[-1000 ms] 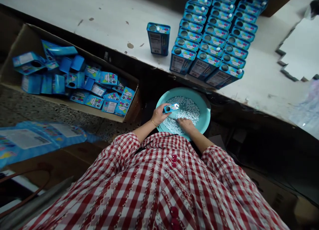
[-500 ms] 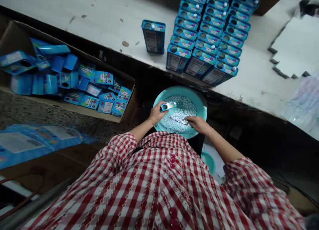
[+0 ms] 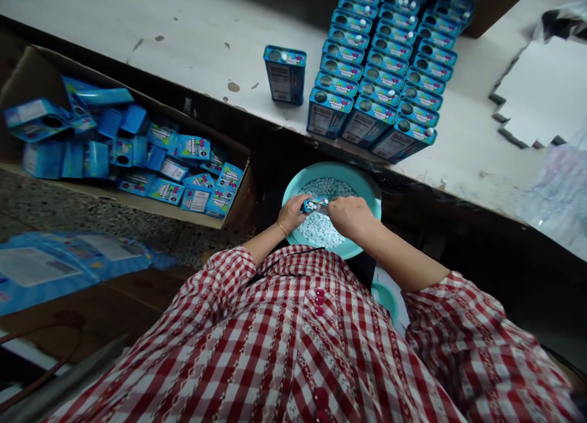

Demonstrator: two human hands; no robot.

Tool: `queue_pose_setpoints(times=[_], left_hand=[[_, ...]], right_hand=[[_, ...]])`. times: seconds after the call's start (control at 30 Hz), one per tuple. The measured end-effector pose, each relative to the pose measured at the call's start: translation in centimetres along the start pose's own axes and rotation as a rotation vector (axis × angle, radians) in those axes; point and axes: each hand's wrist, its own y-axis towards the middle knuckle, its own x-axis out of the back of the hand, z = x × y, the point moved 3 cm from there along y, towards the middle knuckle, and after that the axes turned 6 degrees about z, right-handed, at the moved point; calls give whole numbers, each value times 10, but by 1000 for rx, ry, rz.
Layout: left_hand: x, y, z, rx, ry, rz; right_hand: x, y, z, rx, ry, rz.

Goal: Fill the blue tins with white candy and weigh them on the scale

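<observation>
My left hand point(image 3: 292, 214) is closed around a small blue candy box point(image 3: 309, 200), its top opening facing up with white pieces showing at it. In my closed right hand point(image 3: 351, 216) is a small, see-through scoop point(image 3: 322, 209), its tip against the box's opening; most of its handle is hidden by the fingers. Both hands are over a turquoise basin point(image 3: 370, 236), in front of my body. Small white candies point(image 3: 321, 230) lie in the basin beneath the box.
Rows of blue boxes point(image 3: 339, 68) stand upright on the white table point(image 3: 192, 56), with a single box point(image 3: 285, 74) apart on their left. A cardboard carton point(image 3: 238, 212) of jumbled blue boxes is at left. Blue printed packaging point(image 3: 68, 264) lies below it. Another turquoise container point(image 3: 385, 301) sits low right.
My right hand has lifted the scoop from the candies and brought it left to the box's opening. White pieces now show there. My left hand still holds the box.
</observation>
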Motion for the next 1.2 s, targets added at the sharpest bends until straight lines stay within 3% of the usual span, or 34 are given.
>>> queue_pose_setpoints(times=[0.13, 0.2, 0.3, 0.37, 0.47, 0.53, 0.63, 0.77, 0.87, 1.03, 1.2], left_hand=[[3, -2, 1, 49, -78, -74], [6, -2, 1, 101, -110, -126], [9, -2, 1, 157, -129, -182], [9, -2, 2, 169, -118, -183], [8, -2, 3, 181, -93, -168], [8, -3, 3, 185, -83, -167], [8, -3, 2, 180, -81, -155], [10, -2, 1, 181, -102, -154], [10, -2, 2, 187, -105, -163], [7, -1, 0, 128, -107, -149], [4, -2, 0, 69, -73, -65]], right_hand=[[-10, -21, -39, -131, -19, -56], [-32, -17, -66, -168, 23, -76], [-82, 17, -84, -136, 71, -33], [-114, 45, -77, -135, 65, -25], [-149, 74, -51, -13, 64, -2], [-163, 79, -39, 62, 87, 32], [-173, 78, -41, 116, 142, 79], [-171, 73, -59, 151, 231, 93], [-157, 58, -73, 195, 337, 38], [-110, 17, -85, 248, 591, -131], [-59, 5, -69, 195, 457, -143]])
